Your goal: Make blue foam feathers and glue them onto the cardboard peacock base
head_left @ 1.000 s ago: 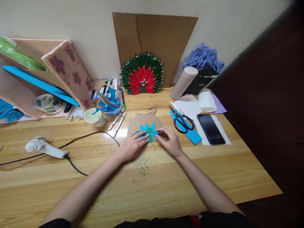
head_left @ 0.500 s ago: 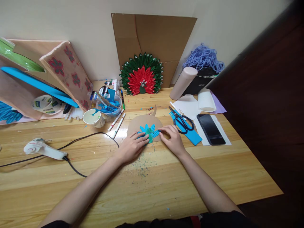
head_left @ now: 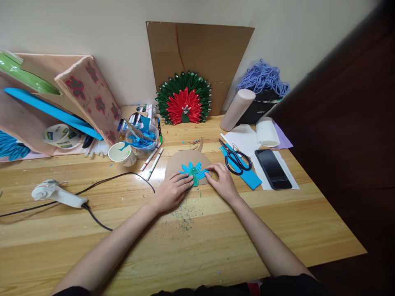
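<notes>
A rounded piece of brown cardboard (head_left: 175,159) lies on the table under both hands. Blue petals (head_left: 186,167) fan out on it around a small green bird-shaped cutout (head_left: 195,179). My left hand (head_left: 173,190) rests flat with its fingers stretched over the left petals, the fingertips touching the green cutout. At the fan's right end, my right hand (head_left: 224,183) pinches the tip of a blue petal (head_left: 203,174) between thumb and forefinger. Black-handled scissors (head_left: 237,159) lie right of that hand, over a blue strip (head_left: 250,179).
A white hot glue gun (head_left: 58,194) with a black cord lies at left. Behind it stand a paper cup (head_left: 122,153) and a tub of blue scraps (head_left: 142,139). A red and green peacock (head_left: 188,105) leans at the back. A phone (head_left: 273,168) lies at right.
The camera view has tilted slightly, so things sit a little lower. Both hands keep nearly the same place on the blue petals and green cutout.
</notes>
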A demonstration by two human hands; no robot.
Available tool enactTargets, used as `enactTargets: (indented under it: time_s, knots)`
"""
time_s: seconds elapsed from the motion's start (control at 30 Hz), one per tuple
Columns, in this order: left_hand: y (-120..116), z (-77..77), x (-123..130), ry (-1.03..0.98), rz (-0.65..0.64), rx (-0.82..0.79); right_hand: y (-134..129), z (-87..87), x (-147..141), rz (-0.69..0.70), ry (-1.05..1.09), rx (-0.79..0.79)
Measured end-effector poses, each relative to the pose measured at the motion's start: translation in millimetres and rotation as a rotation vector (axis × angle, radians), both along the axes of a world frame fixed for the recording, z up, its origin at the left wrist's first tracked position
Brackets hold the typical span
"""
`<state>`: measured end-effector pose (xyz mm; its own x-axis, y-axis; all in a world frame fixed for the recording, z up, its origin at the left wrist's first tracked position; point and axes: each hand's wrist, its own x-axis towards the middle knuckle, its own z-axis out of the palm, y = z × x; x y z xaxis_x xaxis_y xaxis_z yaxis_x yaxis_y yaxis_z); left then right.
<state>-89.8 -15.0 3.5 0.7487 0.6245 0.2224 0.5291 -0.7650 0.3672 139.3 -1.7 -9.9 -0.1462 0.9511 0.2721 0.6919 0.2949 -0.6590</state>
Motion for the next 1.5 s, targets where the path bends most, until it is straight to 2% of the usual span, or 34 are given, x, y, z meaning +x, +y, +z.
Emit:
enactTargets:
  time_s: [0.07,0.17,0.23,0.4,0.53,0.77,0.93,1.13,1.5]
  knots:
    - [1,3.3,4,-0.069,0.06,-0.051,1,-1.4,-1,-0.002,0.022,-0.015]
    - [9,9.5,14,-0.16,0.282,-0.136,2,-3.0,-2,-0.001,0.061,-0.03]
    - [17,12.0,21,-0.17,0.365,-0.181,3,-3.6,-3,0.003,0.082,-0.04]
    - [36,9.0,33,-0.188,0.376,-0.344,5,-4.4,-3,0.023,0.086,-0.059]
    - [38,7.5,33,-0.193,0.357,-0.453,5,-4.7,-3,0.028,0.095,-0.054]
    - [31,23.5,22,-0.265,0.372,-0.638,3,-2.9,-3,0.036,0.096,-0.036]
    - [45,33.3,12,-0.342,0.353,-0.796,4,-5.1,-3,0.036,0.12,-0.033]
    - [69,30.2,17,-0.159,0.305,-0.729,4,-5.2,-3,0.038,0.138,-0.035]
    - [73,22.8,24,-0.047,0.395,-0.57,4,-6.4,-2,0.034,0.114,-0.041]
